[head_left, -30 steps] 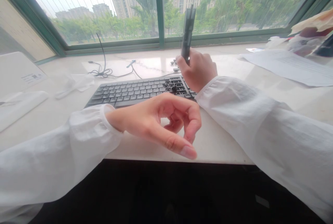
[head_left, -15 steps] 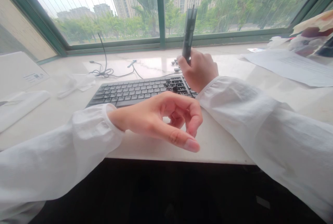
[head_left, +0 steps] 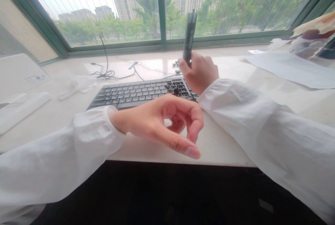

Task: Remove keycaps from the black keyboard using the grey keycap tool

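My right hand (head_left: 201, 70) is closed around the lower end of a dark, see-through flat stick (head_left: 190, 36), which points upward with a thin tip at its top. This hand is over the right end of a black keyboard (head_left: 128, 96); at that end several key places are bare of their caps. A small dark clump (head_left: 176, 91) shows among the bare places. Several loose keycaps (head_left: 178, 67) lie behind the keyboard. In front of the keyboard hovers my left hand (head_left: 159, 120), its fingers curled and its thumb apart from them, with nothing seen in it.
A coiled black cable (head_left: 104, 74) lies behind the keyboard on the white tabletop (head_left: 225, 141). To the left are a white box (head_left: 21, 69) and crumpled clear plastic (head_left: 78, 83). Paper sheets (head_left: 295, 68) lie at the right. A green-framed window (head_left: 162, 12) stands behind.
The dark stick appears slightly lower and farther left as my right hand holds it. My left hand stays nearly still, and the whole view has shifted slightly.
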Action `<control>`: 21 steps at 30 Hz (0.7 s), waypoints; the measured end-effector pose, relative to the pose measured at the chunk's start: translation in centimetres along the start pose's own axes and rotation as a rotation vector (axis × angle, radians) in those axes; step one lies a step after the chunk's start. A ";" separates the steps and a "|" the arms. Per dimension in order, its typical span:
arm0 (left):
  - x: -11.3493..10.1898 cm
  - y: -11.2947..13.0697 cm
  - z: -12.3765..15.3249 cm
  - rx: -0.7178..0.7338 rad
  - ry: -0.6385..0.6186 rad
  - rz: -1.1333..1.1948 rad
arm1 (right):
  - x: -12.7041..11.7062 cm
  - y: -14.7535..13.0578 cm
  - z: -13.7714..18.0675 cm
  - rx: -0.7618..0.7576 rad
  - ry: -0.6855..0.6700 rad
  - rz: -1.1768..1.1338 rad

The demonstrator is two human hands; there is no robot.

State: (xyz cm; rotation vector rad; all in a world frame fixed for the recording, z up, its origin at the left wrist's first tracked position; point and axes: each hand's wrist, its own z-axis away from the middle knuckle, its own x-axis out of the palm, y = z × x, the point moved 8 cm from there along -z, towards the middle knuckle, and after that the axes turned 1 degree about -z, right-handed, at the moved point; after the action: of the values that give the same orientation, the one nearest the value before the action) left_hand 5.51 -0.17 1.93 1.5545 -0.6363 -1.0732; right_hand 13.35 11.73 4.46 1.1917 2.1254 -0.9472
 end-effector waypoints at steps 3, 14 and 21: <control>-0.1 0.1 0.0 0.004 0.010 -0.010 | 0.1 0.0 0.0 -0.025 0.001 0.001; -0.5 0.0 0.1 0.034 0.018 0.004 | -0.1 -0.2 0.2 0.035 -0.063 -0.013; -1.1 1.0 0.4 0.163 0.034 0.013 | -0.9 0.5 -0.3 0.089 -0.067 -0.028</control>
State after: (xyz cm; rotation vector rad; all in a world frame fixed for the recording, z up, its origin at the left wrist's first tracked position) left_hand 4.83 0.32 3.24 1.7029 -0.7241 -1.0036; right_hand 14.15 11.65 5.12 1.1591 2.0715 -1.0893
